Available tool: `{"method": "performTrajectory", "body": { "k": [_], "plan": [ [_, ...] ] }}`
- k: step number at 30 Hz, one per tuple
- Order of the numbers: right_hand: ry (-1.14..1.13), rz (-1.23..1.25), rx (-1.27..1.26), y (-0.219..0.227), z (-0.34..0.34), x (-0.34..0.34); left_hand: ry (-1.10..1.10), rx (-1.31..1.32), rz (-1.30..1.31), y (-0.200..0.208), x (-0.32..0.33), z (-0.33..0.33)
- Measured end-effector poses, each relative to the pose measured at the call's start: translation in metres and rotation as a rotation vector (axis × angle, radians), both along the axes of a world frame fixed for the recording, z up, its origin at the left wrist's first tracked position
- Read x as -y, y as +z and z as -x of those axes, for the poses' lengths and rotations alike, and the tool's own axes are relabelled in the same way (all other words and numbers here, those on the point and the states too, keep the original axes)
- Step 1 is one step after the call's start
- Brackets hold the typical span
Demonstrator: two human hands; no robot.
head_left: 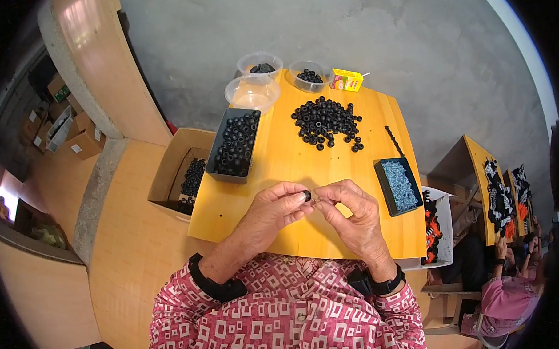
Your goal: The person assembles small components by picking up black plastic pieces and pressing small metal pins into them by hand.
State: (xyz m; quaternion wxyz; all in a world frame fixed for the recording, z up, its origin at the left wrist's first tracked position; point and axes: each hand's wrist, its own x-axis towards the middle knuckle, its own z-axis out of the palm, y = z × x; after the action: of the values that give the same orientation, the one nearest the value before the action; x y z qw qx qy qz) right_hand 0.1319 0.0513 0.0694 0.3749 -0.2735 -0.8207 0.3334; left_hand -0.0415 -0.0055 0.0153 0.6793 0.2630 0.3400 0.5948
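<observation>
Best to hold the black bead-like ring (307, 196) steady, its face clear of the thumb. The left hand (269, 210) pinches it over the table's (273, 175) near edge; the right hand's (356, 210) fingertips are pinched together just beside it, anything between them too small to tell. Beyond lies a pile of black rings (325, 120), flanked by a dark bin of rings (228, 175) and a black tray of pale-blue pieces (409, 211).

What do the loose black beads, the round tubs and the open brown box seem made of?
Black beads: probably plastic, satin, with small highlights; painted wood is possible.
Round tubs: likely clear plastic, glossy; the yellow tabletop shows through.
Brown box: apparently cardboard, dull, with thin walls.
</observation>
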Motion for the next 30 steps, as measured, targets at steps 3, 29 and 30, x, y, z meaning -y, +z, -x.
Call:
{"method": "performTrajectory", "body": {
  "k": [3, 29, 30],
  "plan": [
    [-0.032, -0.090, -0.008, -0.012, -0.001, -0.002, -0.006, 0.032, -0.011, -0.002, -0.001, -0.001],
    [0.031, -0.237, 0.042, -0.019, -0.006, -0.009, -0.213, 0.136, 0.015, -0.009, -0.001, -0.007],
    [0.052, -0.185, -0.005, -0.018, -0.005, -0.008, -0.215, 0.132, 0.009, -0.009, 0.000, -0.008]
  ]
}}
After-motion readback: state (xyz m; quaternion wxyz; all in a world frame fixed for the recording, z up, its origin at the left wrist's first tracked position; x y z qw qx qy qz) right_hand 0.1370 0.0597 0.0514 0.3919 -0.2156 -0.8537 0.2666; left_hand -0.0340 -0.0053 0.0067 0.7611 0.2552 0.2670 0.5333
